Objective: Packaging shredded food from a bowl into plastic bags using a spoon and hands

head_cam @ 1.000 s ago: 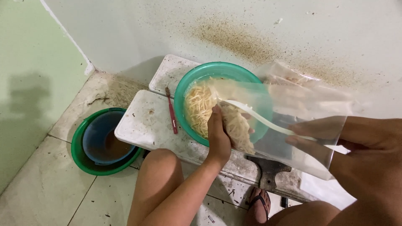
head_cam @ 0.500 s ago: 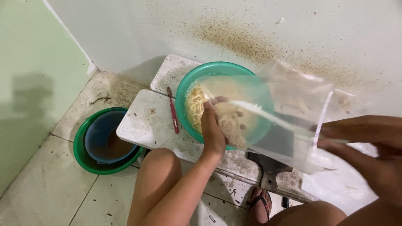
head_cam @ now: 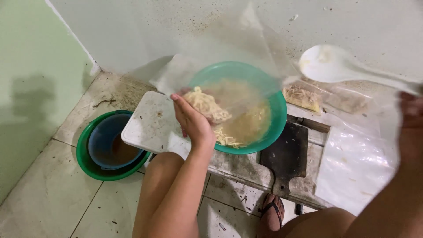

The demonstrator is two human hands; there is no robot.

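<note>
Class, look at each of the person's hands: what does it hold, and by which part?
The left hand grips a clump of noodles from below, over the green bowl. The right hand holds the white spoon by its handle end.

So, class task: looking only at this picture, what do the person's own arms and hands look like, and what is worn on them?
Both are bare. The left hand and its forearm carry no sleeve, glove, watch or ring that can be seen. The right hand is motion-blurred at the frame's edge; no sleeve or glove shows there, but small items such as rings cannot be told.
</note>
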